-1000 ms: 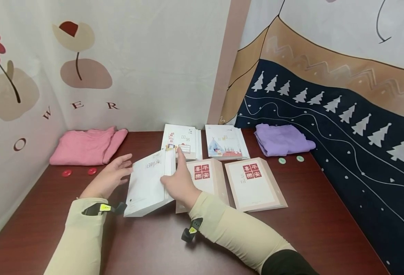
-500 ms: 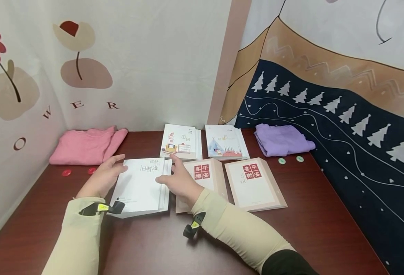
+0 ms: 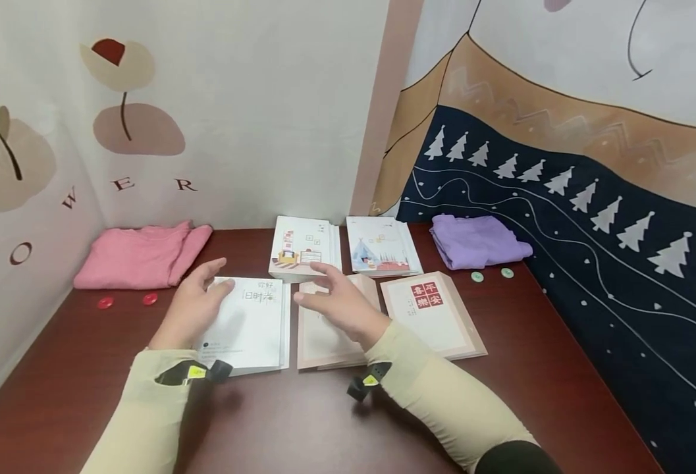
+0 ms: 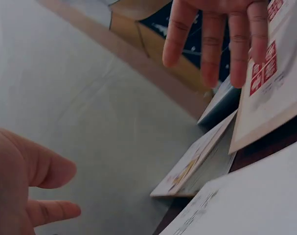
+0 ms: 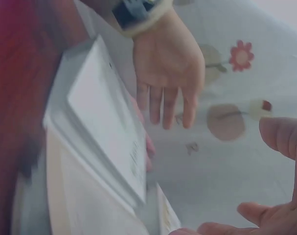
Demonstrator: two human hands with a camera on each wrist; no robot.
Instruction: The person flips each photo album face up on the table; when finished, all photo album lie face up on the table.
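Observation:
A stack of white books (image 3: 243,332) with Chinese characters on the top cover lies flat at the front left of the table. My left hand (image 3: 189,306) hovers at its left edge, fingers extended and thumb apart, gripping nothing. My right hand (image 3: 348,306) is off the stack's right side, above a beige-bordered book (image 3: 318,339) whose red print it hides. In the left wrist view the right hand (image 4: 219,36) hangs with spread fingers. The right wrist view shows the left hand (image 5: 168,73) likewise empty, beside the white book stack (image 5: 106,117).
Another beige book with red characters (image 3: 442,332) lies at right. Behind stand two illustrated white book stacks (image 3: 303,243), (image 3: 383,247). A folded pink cloth (image 3: 140,257) with red buttons (image 3: 150,299) is at left, a purple cloth (image 3: 478,242) with green buttons (image 3: 477,277) at right.
The white book stack, earlier tilted in the right hand's grip, was lowered flat on the table at left. Both hands have let go; the right hand has moved away to the right.

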